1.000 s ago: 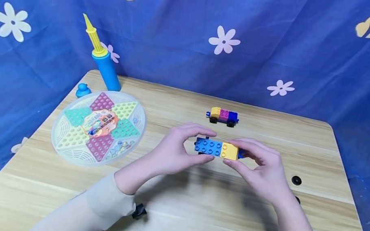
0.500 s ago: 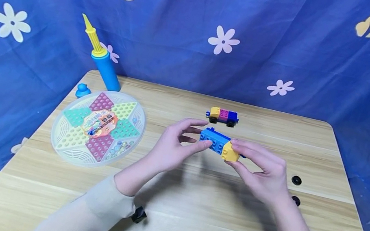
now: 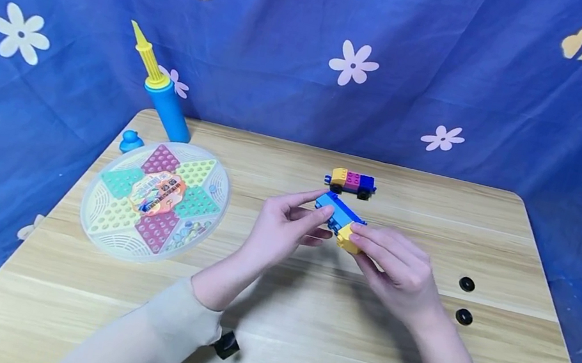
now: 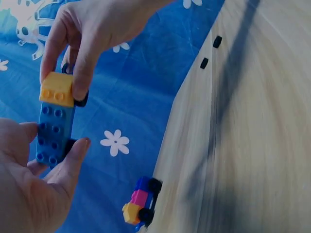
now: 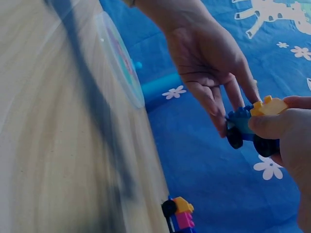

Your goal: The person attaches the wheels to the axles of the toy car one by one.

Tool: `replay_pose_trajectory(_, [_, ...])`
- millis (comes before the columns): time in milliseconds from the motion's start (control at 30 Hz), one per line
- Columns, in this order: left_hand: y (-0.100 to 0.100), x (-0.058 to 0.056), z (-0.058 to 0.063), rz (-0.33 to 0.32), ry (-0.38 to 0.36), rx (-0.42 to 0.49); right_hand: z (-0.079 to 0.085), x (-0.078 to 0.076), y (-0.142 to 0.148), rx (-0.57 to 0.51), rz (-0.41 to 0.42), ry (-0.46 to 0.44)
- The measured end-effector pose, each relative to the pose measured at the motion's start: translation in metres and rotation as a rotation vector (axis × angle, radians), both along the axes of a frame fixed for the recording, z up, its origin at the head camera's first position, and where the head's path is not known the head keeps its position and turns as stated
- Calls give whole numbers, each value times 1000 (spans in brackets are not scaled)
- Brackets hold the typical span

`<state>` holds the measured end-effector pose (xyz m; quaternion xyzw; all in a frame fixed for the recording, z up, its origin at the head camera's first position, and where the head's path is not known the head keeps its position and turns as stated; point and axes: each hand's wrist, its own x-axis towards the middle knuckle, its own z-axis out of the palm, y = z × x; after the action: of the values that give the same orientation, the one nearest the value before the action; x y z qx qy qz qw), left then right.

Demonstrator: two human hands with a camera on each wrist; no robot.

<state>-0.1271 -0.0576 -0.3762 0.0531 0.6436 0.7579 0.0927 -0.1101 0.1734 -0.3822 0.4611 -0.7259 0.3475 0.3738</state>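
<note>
A toy brick car (image 3: 340,213) of blue bricks with a yellow sloped brick (image 3: 349,238) is held tilted above the table. My right hand (image 3: 401,269) pinches its yellow end between thumb and fingers. At the blue end, my left hand (image 3: 283,225) holds the car with the thumb on the near side. Black wheels (image 5: 234,138) show on the car's underside in the right wrist view. Its studs face the left wrist camera. Farther back stands a second toy car (image 3: 352,180) in yellow, pink and dark blue.
Two loose black wheels (image 3: 467,284) lie on the wooden table (image 3: 296,351) at the right. A round Chinese checkers board (image 3: 101,229) lies at the left, with a blue and yellow hand pump (image 3: 166,107) and a small blue piece (image 3: 131,142) behind it. A blue curtain hangs behind.
The car has turned from lying level across to slanting, its yellow end lower and nearer. My left hand has closed in on the blue end, and both hands have drawn together.
</note>
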Motion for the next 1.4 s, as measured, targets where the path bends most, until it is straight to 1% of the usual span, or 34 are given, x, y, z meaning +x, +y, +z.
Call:
replay_pose_trajectory(67, [2, -1, 0, 1, -61, 57, -2, 0, -2, 24, -13, 26])
replay_pose_trajectory(167, [5, -2, 0, 14, -137, 108, -5, 0, -4, 69, -23, 50])
replay_pose_trajectory(233, [6, -4, -1, 25, -165, 126, -6, 1, -5, 99, -17, 41])
replay_pose_trajectory(300, [7, -5, -2, 33, -176, 141, -7, 1, -5, 123, -9, 28])
replay_pose_trajectory(533, [3, -6, -5, 35, -171, 168, -11, 1, -4, 148, 34, -5])
replay_pose_trajectory(733, [4, -2, -9, 20, -181, 197, -17, 5, 0, 174, 27, -75])
replay_pose_trajectory(833, [6, -1, -9, 12, -185, 169, -17, 6, 0, 178, 23, -85])
replay_pose_trajectory(900, [7, -1, -9, 10, -181, 139, -16, 6, 0, 171, 29, -76])
replay_pose_trajectory(1000, [7, -2, -9, 6, -157, 104, -12, 6, -1, 129, 46, -62])
replay_pose_trajectory(1067, [6, -4, -9, 5, -131, 98, -9, 5, 1, 84, 50, -54])
replay_pose_trajectory(1167, [2, -5, -8, 8, -104, 110, -3, 6, 11, 13, 18, -58])
replay_pose_trajectory(1300, [-4, -6, -7, 16, -107, 124, 1, 10, 31, -38, -35, -143])
replay_pose_trajectory(1400, [-7, -7, -7, 22, -114, 127, 1, 14, 49, -52, -69, -223])
